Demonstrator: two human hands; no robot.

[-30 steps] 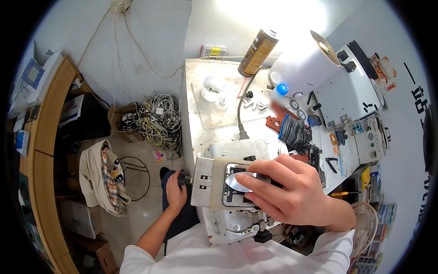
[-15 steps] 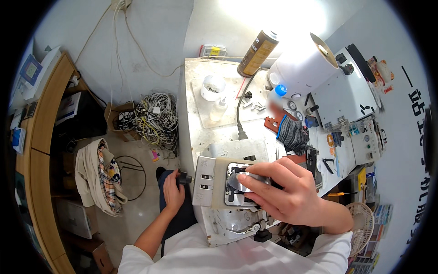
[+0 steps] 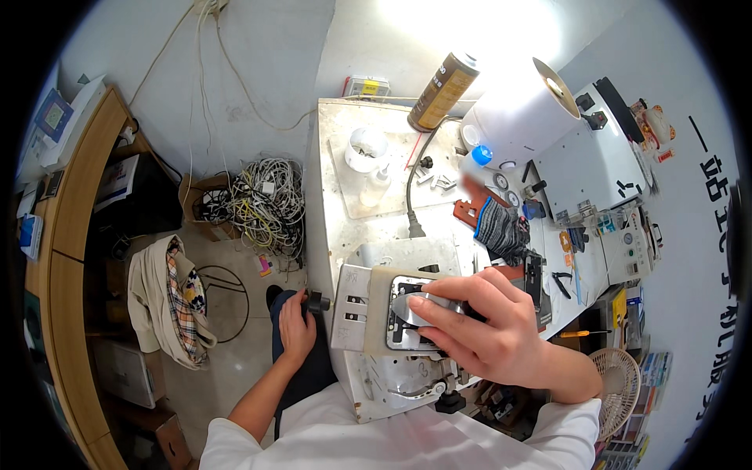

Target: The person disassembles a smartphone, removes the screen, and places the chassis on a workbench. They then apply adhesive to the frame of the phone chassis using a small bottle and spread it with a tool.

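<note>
Under my right hand [image 3: 501,325] is an open metal frame [image 3: 394,335] with dark inner parts, seated on a pale pad [image 3: 378,301]. My thumb and fingers press a thin rounded metal piece [image 3: 403,304] against that frame; its far end is hidden by the fingers. The pad lies on a metal fixture [image 3: 350,323] with two slots, standing at the near edge of the bench. At the fixture's left side, the fingers of my left hand [image 3: 298,333] curl around a black knob [image 3: 317,302], low beside my thigh; the thumb is mostly hidden.
On the bench [image 3: 337,227] stand a white cup [image 3: 366,149], a clear bottle [image 3: 376,186] and a tall brown can [image 3: 443,92]. A plug on a black cord [image 3: 413,225] lies behind the fixture. Right of it are a striped grey cloth [image 3: 501,231] and pliers [image 3: 562,283]. Tangled cables [image 3: 270,211] sit on the floor.
The view has shifted very slightly. My right hand stays on the metal piece over the frame, and my left hand remains at the knob.
</note>
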